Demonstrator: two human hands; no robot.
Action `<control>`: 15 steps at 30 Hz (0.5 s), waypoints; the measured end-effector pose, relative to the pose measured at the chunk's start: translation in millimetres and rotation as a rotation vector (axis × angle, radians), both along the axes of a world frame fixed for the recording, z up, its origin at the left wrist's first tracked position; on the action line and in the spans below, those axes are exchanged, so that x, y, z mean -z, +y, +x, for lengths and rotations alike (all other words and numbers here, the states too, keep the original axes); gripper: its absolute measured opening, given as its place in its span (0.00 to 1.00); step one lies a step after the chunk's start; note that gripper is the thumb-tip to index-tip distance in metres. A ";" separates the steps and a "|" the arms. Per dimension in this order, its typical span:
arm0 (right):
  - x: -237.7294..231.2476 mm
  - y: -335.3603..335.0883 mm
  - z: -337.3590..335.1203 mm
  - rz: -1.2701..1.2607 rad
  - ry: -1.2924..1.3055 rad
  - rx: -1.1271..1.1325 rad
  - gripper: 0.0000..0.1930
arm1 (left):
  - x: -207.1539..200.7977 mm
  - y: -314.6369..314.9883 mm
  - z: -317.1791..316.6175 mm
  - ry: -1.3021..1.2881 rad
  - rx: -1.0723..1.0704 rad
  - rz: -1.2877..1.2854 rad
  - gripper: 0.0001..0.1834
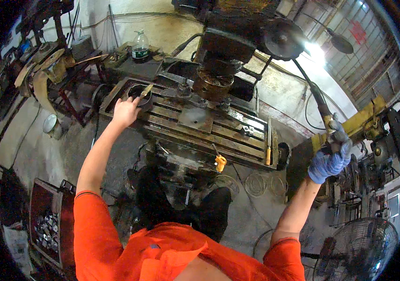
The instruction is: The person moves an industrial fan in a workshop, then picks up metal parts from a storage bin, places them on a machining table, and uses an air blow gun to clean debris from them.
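Observation:
My bare left hand (126,112) is closed on a brush (146,91) with a pale end, held over a dark round pot (144,102). That pot stands at the left end of the slotted machine table (162,122). In a blue glove, my right hand (331,157) is raised at the far right, its fingers wrapped round the end of a long machine lever (321,102). Between my hands, a flat metal plate (195,118) lies on the table under the dark machine head (214,83). Small metal blocks (248,130) sit to the plate's right.
A tool with a yellow handle (269,155) lies along the table's right end. Another yellow handle (220,163) juts from the front edge. A bottle (140,48) stands behind at left. A bin of metal pieces (47,229) is lower left, a fan (364,248) lower right.

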State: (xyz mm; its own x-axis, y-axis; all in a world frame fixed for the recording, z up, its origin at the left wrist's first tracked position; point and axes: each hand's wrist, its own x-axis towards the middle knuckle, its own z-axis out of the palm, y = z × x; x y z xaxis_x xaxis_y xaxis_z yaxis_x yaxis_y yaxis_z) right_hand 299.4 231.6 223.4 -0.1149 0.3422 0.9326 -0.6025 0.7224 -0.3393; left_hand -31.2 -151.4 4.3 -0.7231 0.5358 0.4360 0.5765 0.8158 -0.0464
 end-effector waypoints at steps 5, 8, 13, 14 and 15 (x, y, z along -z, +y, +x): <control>8.2 20.5 11.1 0.035 -0.040 -0.115 0.19 | -0.2 17.7 6.4 -0.161 -0.001 0.669 0.12; 17.9 23.3 11.6 0.004 -0.013 -0.094 0.18 | 0.8 64.0 33.4 -0.380 0.132 0.825 0.12; 8.2 -3.3 0.1 -0.073 0.045 -0.028 0.19 | -2.1 138.8 37.5 -0.276 0.114 0.746 0.10; 7.6 -2.9 0.9 -0.057 0.031 -0.028 0.19 | -0.1 150.1 35.7 -0.219 0.120 0.737 0.10; 6.9 -2.2 1.3 -0.041 0.017 -0.029 0.19 | 2.2 159.5 34.3 -0.224 0.111 0.741 0.10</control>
